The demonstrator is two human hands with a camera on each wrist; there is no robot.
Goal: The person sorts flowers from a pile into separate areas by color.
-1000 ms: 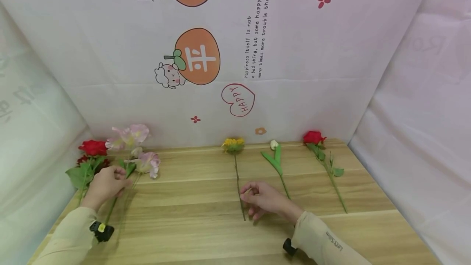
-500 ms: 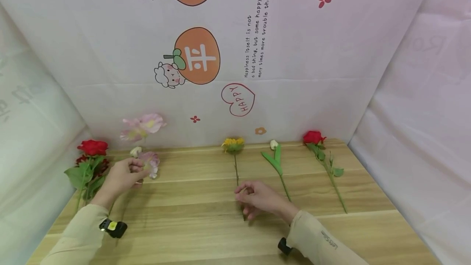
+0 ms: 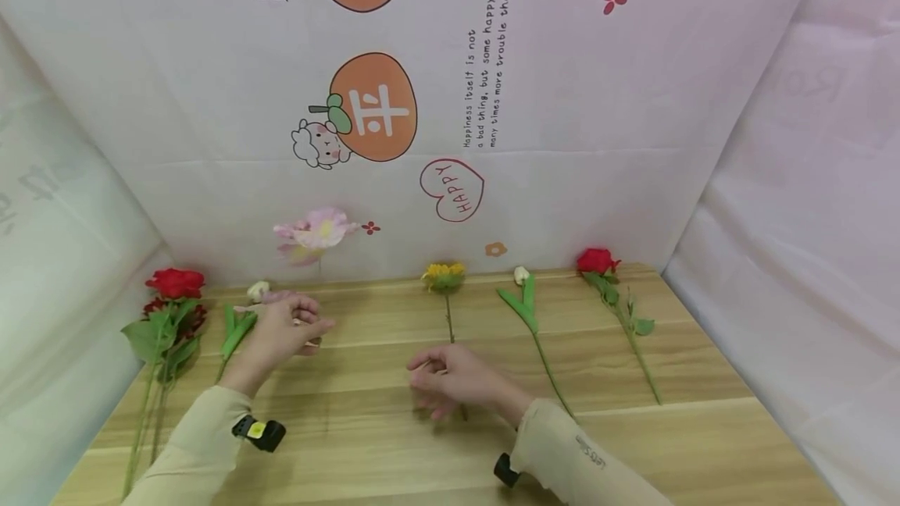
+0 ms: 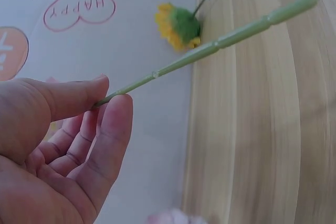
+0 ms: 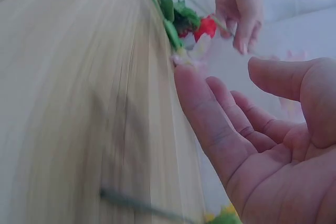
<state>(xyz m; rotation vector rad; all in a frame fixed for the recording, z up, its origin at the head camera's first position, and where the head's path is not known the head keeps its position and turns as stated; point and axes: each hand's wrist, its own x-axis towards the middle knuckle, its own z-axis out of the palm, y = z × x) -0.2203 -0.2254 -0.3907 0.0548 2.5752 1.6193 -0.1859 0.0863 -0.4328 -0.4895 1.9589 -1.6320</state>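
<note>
My left hand (image 3: pixel 284 330) pinches the stem of a pale pink flower (image 3: pixel 319 229), which is raised upright in front of the back cloth. In the left wrist view, thumb and forefinger grip the thin green stem (image 4: pixel 215 46), and its bare lower end slants up to the right. A second pink bloom (image 3: pixel 276 297) lies behind this hand, mostly hidden. My right hand (image 3: pixel 453 377) hovers over the lower stem of the yellow sunflower (image 3: pixel 445 277). Its fingers are loosely bent, with nothing between them in the right wrist view.
Red roses (image 3: pixel 176 283) and a white tulip (image 3: pixel 258 291) lie on the wooden table (image 3: pixel 366 443) at the left. Another white tulip (image 3: pixel 522 276) and a red rose (image 3: pixel 598 261) lie at the right. White printed cloth (image 3: pixel 562 139) stands along the table's back edge.
My left hand has lifted the pink flower from beside the left tulip and carried it right, now more upright. My right hand has drifted left across the sunflower's stem.
</note>
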